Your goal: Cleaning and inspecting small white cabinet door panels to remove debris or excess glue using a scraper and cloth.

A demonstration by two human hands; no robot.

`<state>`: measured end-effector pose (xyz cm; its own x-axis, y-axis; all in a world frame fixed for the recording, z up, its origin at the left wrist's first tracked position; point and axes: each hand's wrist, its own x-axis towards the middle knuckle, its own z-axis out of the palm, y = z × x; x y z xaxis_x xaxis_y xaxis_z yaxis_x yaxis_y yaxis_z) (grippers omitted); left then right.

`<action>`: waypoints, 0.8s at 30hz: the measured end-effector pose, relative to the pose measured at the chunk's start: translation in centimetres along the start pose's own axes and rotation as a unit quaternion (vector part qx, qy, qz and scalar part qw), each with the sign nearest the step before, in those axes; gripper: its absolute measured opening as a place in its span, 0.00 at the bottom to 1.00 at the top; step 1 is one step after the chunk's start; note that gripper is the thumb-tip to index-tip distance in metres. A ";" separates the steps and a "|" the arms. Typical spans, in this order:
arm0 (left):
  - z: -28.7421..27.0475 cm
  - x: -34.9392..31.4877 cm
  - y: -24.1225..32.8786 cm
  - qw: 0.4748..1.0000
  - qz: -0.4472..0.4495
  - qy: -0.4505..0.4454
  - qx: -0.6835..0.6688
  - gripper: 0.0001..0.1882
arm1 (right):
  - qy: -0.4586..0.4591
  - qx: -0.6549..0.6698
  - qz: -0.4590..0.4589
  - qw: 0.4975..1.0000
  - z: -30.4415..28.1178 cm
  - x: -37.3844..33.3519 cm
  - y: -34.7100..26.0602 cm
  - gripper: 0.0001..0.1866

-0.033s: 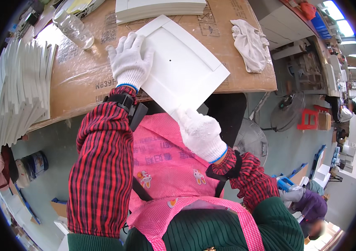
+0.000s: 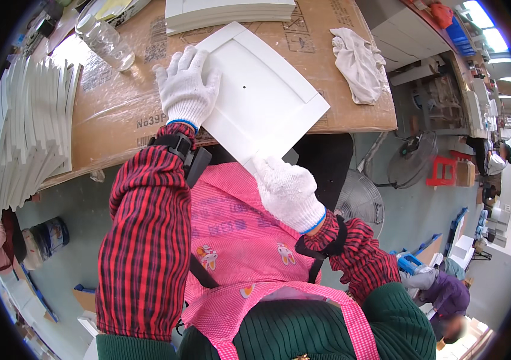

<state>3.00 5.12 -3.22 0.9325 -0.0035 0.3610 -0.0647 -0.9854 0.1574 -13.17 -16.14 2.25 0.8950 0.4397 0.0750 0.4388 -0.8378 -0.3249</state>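
Observation:
A white square panel with a raised rim and a small hole in its middle lies on the cardboard-covered bench. Its near corner sticks out past the bench edge. My left hand, in a white knit glove, lies on the panel's left edge with fingers spread, holding it down. My right hand, also gloved, grips the panel's near corner just off the bench. Both arms wear red checked sleeves over a pink apron.
A flat stack of white panels sits at the bench's far side. A row of panels stands on edge at the left. A clear plastic bottle and a white cloth lie on the bench. A floor fan, a red stool and another person are at the right.

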 end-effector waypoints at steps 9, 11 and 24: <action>0.8 0.1 -0.2 0.999 0.009 0.035 0.002 0.26 | -0.072 -0.017 -0.060 0.995 1.1 -1.7 -2.9 0.09; 0.8 0.2 -0.1 0.999 0.010 0.036 -0.009 0.26 | 0.013 0.028 -0.043 0.999 1.2 -1.3 -2.1 0.12; 0.2 0.3 0.2 0.999 0.005 0.011 -0.036 0.27 | 0.079 0.037 0.017 0.996 0.4 1.2 2.0 0.18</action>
<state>3.30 4.89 -3.26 0.9235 -0.0077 0.3835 -0.0992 -0.9706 0.2193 -11.25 -17.19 1.36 0.9134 0.3495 0.2089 0.4058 -0.8229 -0.3976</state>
